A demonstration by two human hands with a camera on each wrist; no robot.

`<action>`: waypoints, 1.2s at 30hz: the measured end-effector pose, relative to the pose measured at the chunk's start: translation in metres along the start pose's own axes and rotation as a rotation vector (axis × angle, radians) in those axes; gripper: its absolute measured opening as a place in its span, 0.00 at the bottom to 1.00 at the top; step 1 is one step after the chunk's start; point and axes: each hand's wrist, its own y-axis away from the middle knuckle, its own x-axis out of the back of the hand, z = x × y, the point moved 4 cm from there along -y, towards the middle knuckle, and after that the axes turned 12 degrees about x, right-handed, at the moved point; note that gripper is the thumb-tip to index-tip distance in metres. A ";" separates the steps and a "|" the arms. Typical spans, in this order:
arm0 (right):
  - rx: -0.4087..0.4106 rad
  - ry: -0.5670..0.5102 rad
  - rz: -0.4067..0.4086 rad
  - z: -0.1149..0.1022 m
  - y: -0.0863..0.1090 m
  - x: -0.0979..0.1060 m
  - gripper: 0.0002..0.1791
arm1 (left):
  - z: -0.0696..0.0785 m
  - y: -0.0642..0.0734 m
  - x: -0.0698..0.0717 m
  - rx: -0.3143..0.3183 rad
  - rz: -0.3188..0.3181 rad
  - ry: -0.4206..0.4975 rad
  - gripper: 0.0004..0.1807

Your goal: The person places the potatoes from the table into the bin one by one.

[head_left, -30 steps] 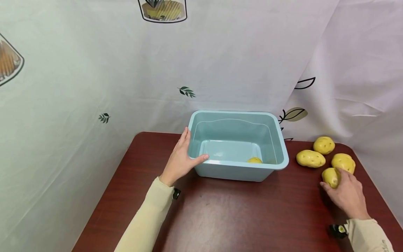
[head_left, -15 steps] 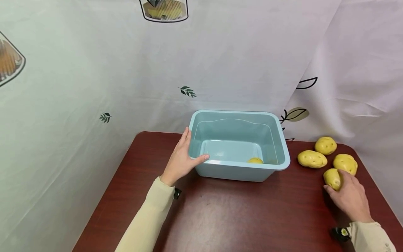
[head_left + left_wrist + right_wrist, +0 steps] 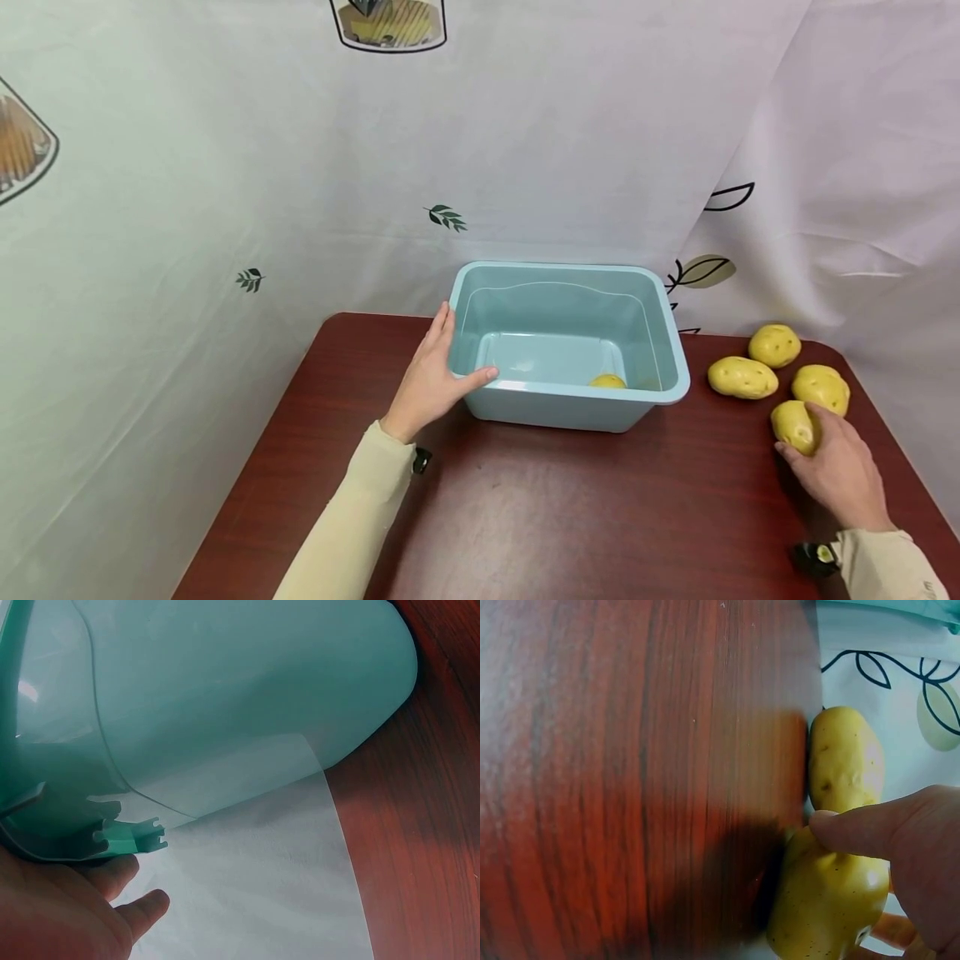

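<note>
A light blue plastic bin (image 3: 547, 408) stands at the back of the table, with one yellow potato (image 3: 608, 382) partly showing behind its front wall. My left hand (image 3: 427, 383) rests at the bin's near left corner, fingers straight along the left rim and thumb over the front rim. In the left wrist view its fingertips (image 3: 154, 901) lie just under the bin's lip. At the right, my right hand (image 3: 843, 471) grips a potato (image 3: 791, 425), thumb on the near side and fingers around the far side. The right wrist view shows the thumb pressed on this potato (image 3: 829, 900).
Three more potatoes lie close by: an oblong one (image 3: 742, 378), a round one (image 3: 775, 346) at the back and another (image 3: 821, 390) right beside the gripped one. White printed cloth (image 3: 570, 167) hangs behind the dark red table (image 3: 570, 500) and along its sides.
My right hand has shifted very slightly right on the potato, its fingers still around it. The left hand and the bin stay where they were.
</note>
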 end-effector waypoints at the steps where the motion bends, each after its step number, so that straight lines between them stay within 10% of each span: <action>1: 0.001 0.001 -0.001 0.000 0.000 0.000 0.43 | 0.000 0.000 0.000 -0.001 -0.001 0.000 0.64; 36: -0.030 0.018 0.065 -0.013 0.001 0.002 0.42 | 0.000 -0.001 0.000 -0.007 -0.002 0.003 0.64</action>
